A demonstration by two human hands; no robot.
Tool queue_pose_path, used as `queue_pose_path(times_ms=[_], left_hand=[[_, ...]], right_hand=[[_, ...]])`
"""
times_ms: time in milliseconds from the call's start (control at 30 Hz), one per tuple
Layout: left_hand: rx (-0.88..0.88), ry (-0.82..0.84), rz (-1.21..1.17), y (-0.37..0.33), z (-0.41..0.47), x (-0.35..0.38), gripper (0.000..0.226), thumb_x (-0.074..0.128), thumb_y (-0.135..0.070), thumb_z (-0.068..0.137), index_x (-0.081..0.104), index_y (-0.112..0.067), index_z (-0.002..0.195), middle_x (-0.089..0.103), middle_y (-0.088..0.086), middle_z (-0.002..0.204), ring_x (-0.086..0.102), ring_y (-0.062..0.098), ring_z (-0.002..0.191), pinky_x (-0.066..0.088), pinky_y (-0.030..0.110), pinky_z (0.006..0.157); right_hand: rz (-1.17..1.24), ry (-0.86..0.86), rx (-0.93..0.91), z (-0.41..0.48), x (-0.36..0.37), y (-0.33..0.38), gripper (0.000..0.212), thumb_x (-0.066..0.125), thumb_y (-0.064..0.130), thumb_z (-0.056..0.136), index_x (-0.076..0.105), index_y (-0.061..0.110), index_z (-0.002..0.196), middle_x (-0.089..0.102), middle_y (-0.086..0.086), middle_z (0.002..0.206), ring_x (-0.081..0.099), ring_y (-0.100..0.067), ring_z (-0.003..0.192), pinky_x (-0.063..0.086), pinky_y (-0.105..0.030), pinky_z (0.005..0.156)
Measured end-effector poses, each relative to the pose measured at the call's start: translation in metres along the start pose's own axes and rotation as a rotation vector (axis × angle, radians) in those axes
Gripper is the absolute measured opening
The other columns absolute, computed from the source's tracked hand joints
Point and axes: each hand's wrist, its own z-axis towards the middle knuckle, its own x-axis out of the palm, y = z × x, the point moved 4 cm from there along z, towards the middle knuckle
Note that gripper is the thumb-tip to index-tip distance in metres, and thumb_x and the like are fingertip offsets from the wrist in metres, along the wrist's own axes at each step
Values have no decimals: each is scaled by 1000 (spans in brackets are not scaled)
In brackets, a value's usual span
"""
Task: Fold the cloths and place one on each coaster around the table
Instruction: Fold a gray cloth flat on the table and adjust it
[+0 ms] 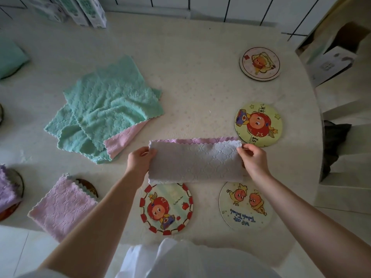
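I see the left hand and right hand each pinching an end of the folded lilac cloth, its near edge covering the red coaster rim, teal cloths lying left

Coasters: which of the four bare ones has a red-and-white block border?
The coaster just below the left hand, at the table's near edge. Its rim carries red blocks; the other three coasters have plain rims.

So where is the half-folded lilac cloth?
Head view, centre: the lilac cloth is held between the left hand and right hand, just beyond the red-rimmed coaster and the blue-lettered coaster.
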Motion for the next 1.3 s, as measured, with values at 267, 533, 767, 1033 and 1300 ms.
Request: queue_pose_path(times_ms=[267,533,767,1033,1300], left_hand=[[38,-21,-14,1,-2,2,12,59,-18,89,71,-20,87,69,8,88,59,26,78,53,42,72],[22,-122,72,-4,1,8,12,56,-20,91,67,-25,87,67,2,91,60,23,81,53,42,79],[23,-165,175,-11,4,10,16,55,-23,92,66,-17,102,65,2,95,57,19,79,48,32,71],[119,-254,377,-17,-15,2,30,53,-34,92,55,-17,117,64,4,106,61,18,79,49,29,66],[989,69,1008,20,-96,62,57,54,-21,90,36,-14,143,35,3,150,27,20,141,26,44,115]], right_hand=[[-24,1,2,10,1,-10,12,56,19,91,62,10,97,65,-3,91,60,-18,85,51,-35,76],[-139,14,-53,21,6,0,17,55,17,92,60,7,104,61,0,95,55,-16,87,43,-28,76],[-279,25,-11,31,10,3,22,57,21,91,57,3,104,63,-7,97,52,-20,84,40,-28,75],[-227,17,-3,19,3,6,29,57,29,92,55,5,108,62,-7,102,57,-21,90,39,-26,71],[-547,173,-749,-84,35,20,55,46,-6,85,35,1,138,44,-13,137,40,-23,131,29,-28,112]])
